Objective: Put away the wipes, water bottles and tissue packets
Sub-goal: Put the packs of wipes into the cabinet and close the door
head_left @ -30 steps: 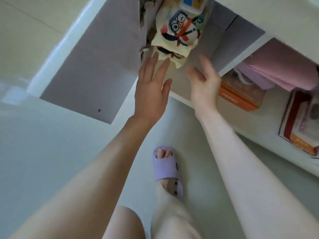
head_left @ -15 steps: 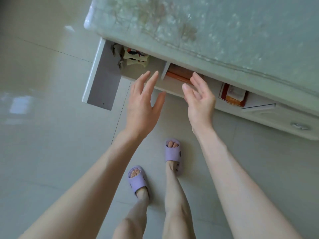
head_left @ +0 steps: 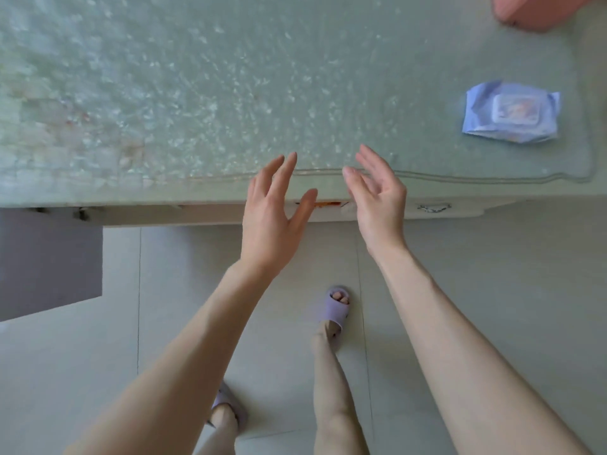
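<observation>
Bench (head_left: 197, 77): pale green top, mottled all over w/ white flecks & ripples, a few faint reddish blotches toward its L end. Wipes (head_left: 510, 111): light blue-lilac pack, white lid panel w/ small orange & blue print, too blurred to read. Pink thing (head_left: 538, 11) at far R corner: plain salmon. Door (head_left: 49, 264): flat grey-mauve. Cabinet front (head_left: 197, 216) under the bench: cream-white, w/ a thin orange strip (head_left: 328, 203) showing & a silver handle (head_left: 433, 207). Floor (head_left: 509, 274): pale grey-green tiles, thin darker grout lines. Slippers (head_left: 336, 310): plain lilac, both alike.
</observation>
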`<state>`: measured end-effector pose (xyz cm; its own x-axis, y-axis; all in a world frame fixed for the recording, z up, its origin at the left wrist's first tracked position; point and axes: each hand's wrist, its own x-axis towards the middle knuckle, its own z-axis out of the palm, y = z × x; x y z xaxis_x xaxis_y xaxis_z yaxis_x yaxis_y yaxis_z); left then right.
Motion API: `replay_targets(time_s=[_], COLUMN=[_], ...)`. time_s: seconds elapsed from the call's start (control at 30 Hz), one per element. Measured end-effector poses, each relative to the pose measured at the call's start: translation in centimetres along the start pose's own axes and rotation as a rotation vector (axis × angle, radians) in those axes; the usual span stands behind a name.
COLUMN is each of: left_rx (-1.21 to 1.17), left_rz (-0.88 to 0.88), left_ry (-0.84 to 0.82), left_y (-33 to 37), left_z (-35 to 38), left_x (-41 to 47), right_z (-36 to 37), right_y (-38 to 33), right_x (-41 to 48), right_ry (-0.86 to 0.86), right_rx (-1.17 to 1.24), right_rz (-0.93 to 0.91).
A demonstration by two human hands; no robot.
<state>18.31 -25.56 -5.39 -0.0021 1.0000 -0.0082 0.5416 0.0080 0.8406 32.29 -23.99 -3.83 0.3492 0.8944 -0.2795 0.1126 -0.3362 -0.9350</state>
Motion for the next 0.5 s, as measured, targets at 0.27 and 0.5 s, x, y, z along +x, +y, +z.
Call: replay_targets(time_s=[0.27,0.5], left_rx=[-0.022,0.006], left_rz=[-0.019,0.012], left_ry=[-0.115,-0.192], left_y=[9.6,14.9], left_z=[15.7,23.4], left_x=[4.9,8.5], right_z=[-15.7,-24.1], right_y=[1.8,2.6], right_x=[9.3,14.2], right_ry=[0.127,0.240], right_rx=[0.038,0.106], right_rz=[0.074,0.119])
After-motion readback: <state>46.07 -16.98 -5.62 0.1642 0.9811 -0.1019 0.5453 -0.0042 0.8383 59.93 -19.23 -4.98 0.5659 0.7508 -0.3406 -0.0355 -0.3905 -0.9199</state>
